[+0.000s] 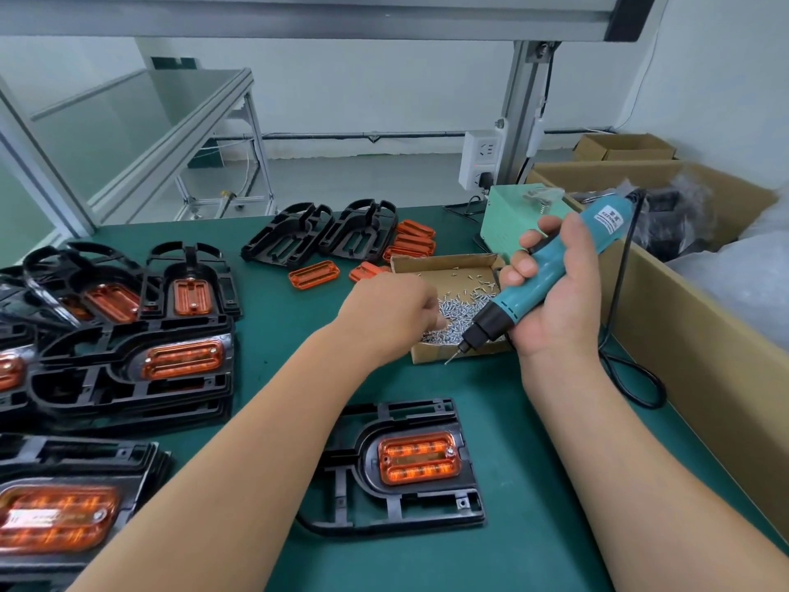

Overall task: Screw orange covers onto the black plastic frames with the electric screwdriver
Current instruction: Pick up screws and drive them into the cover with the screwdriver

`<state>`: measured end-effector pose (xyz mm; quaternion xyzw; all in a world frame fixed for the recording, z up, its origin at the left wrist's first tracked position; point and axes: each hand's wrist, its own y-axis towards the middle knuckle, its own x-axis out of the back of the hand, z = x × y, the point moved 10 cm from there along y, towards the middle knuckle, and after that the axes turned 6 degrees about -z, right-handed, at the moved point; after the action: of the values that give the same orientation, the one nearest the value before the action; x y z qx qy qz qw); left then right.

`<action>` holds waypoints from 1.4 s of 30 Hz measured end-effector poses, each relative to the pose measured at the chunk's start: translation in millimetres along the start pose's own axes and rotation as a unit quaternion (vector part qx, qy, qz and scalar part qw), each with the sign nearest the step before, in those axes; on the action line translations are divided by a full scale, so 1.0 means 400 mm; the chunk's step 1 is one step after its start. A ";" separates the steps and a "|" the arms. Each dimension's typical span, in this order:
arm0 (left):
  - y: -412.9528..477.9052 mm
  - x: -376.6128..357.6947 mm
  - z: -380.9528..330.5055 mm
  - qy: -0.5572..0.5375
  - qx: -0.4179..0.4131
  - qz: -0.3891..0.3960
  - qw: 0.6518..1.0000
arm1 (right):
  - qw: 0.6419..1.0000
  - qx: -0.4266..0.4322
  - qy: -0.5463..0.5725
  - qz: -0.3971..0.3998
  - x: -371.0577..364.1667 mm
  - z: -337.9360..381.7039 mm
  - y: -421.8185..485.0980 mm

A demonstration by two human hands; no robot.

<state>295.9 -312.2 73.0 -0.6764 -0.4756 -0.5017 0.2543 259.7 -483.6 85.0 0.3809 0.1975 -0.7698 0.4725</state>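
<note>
The black plastic frame (410, 508), its orange cover (419, 458) seated, lies near the front edge of the green worktop (533, 484) between both forearms, with bare mat around it. Behind it, the right hand (559, 301) grips the tilted electric screwdriver (508, 307) over the screw box (431, 354). The left hand (393, 309) curls into the screws (459, 311); whether it pinches one I cannot tell.

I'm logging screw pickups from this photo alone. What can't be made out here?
Head view:
- Left hand fingertips: hidden behind its own back over the screw box; holding a screw or not, unclear.
- Frame: left part under the left forearm.
- Screwdriver label: too small to read.
- Stacks at left: cut off by the edge, blurred.
</note>
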 end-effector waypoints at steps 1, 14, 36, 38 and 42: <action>-0.001 0.004 0.005 -0.029 0.009 -0.006 1.000 | 1.000 0.000 -0.001 0.001 0.000 0.000 0.000; -0.142 0.088 0.050 -0.313 0.026 -0.015 0.949 | 1.000 -0.007 0.027 -0.008 -0.006 0.005 -0.012; -0.208 0.023 0.011 -0.428 0.016 0.042 0.903 | 0.999 0.006 0.037 0.017 -0.038 0.018 -0.048; -0.208 0.021 0.014 -0.425 0.017 0.044 0.904 | 0.999 0.005 0.033 0.019 -0.040 0.015 -0.049; -0.206 0.019 0.013 -0.417 0.015 0.045 0.908 | 1.000 0.008 0.022 0.020 -0.042 0.017 -0.050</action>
<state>224.5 -270.3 67.1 -0.8407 -0.5149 -0.1547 0.0646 243.9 -468.8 101.2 0.4054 0.1943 -0.7530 0.4806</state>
